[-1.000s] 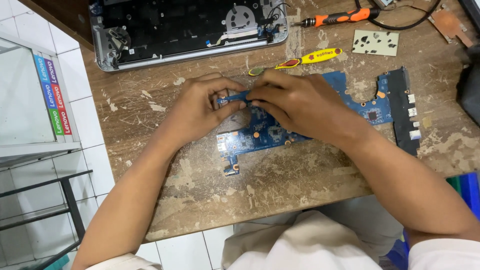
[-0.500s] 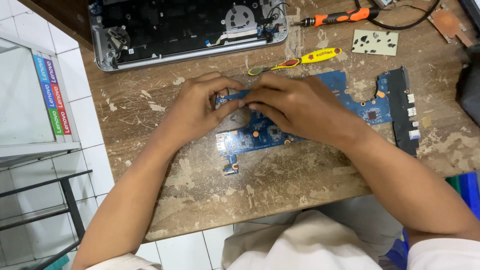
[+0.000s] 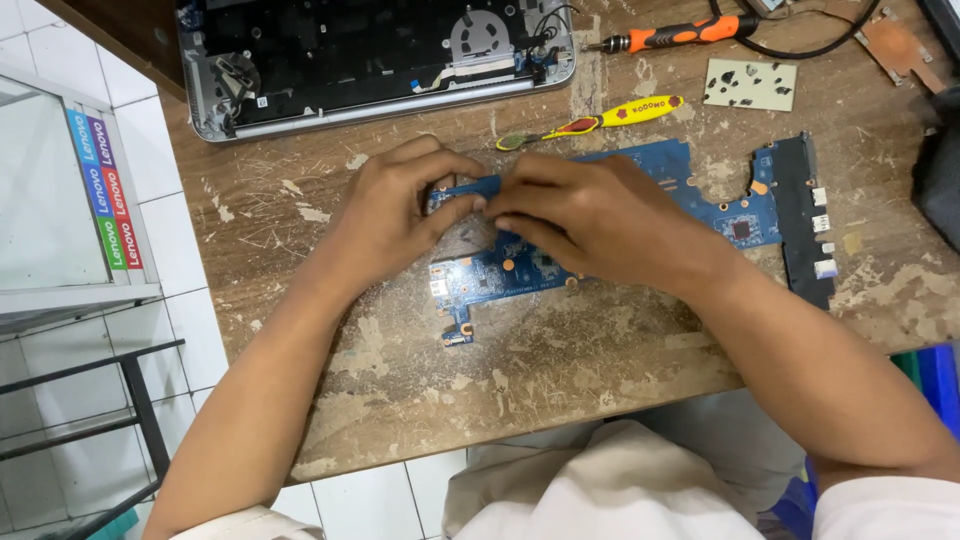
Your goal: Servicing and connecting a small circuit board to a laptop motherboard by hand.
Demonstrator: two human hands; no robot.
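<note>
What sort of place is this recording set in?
Probably a small electronics repair bench: an opened laptop lies on a worn wooden table, both hands work on a bare blue circuit board, and screwdrivers lie nearby.

The hands (image 3: pixel 500 215) have pressed slightly closer together on the blue circuit board (image 3: pixel 720 200).

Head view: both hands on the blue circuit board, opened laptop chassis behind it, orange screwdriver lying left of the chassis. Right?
Not quite. In the head view the orange screwdriver lies right of the laptop chassis, not left. Both the left hand and right hand are on the blue circuit board.
</note>
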